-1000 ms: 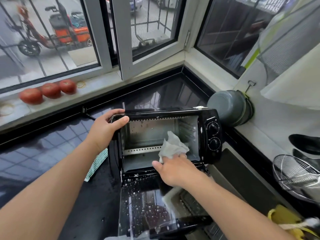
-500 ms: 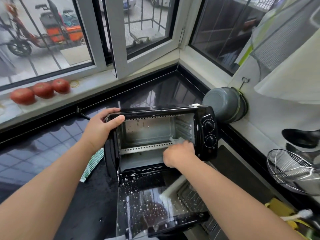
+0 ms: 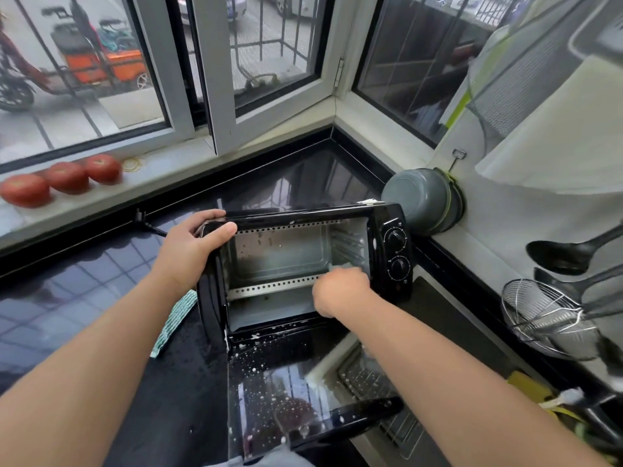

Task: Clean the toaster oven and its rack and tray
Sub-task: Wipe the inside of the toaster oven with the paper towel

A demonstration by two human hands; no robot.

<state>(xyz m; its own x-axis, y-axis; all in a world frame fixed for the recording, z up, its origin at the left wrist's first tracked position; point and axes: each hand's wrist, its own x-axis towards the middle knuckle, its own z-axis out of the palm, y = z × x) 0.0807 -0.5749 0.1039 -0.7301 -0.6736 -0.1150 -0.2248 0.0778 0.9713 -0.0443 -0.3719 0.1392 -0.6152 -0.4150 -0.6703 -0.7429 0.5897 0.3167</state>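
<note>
Nearest the camera, the toaster oven's glass door (image 3: 279,392) lies dropped open and flat, spattered with white droplets; its lower edge is cut off by the frame. Through and beside the glass a wire rack (image 3: 377,382) shows in the sink, partly hidden by the door handle. The black toaster oven (image 3: 391,251) stands on the dark, glossy counter (image 3: 84,281). Print rings its two dials but is too small to read. The left hand (image 3: 192,251) grips the oven's top left corner, thumb curled over the front edge. The right hand (image 3: 340,289) reaches into the cavity's right side, fingers curled round a pale cloth (image 3: 342,265) that is mostly hidden. A green striped cloth (image 3: 173,323) pokes out from behind the oven. Farther back, three tomatoes (image 3: 64,178) sit on the windowsill beneath barred windows.
</note>
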